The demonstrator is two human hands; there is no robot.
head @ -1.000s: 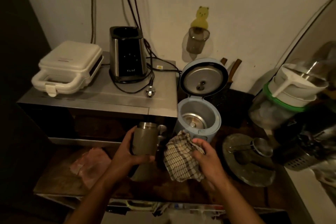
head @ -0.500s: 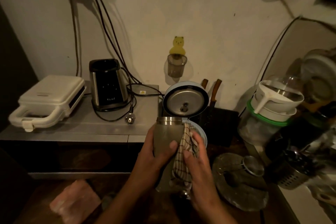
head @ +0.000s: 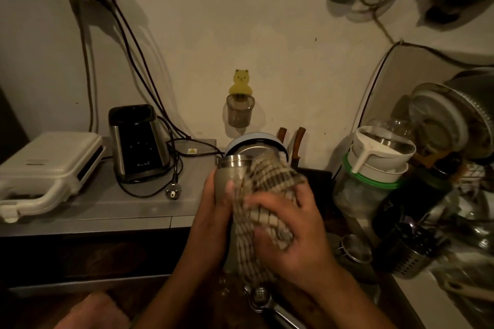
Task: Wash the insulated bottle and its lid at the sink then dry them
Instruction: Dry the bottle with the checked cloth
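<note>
In front of the pale-blue round cooker [head: 256, 140], the olive, steel-rimmed insulated bottle [head: 224, 177] is upright. Left hand [head: 211, 208] fingers are wrapped round it; right hand [head: 291, 224] fingers clutch a checked beige cloth [head: 267, 184] against its side. Risk: a wet wall slips during rubbing and the bottle drops. Bottle base is hidden; lid not identifiable in the dimness.

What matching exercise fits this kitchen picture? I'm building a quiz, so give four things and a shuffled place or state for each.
Things: 1 insulated bottle; 2 checked cloth; 3 sandwich maker; 4 yellow bear hook.
Places: A on the wall; B gripped by the left hand; C held against the bottle by the right hand; D shut, on the grey cabinet top.
Pairs: 1-B; 2-C; 3-D; 4-A.
</note>
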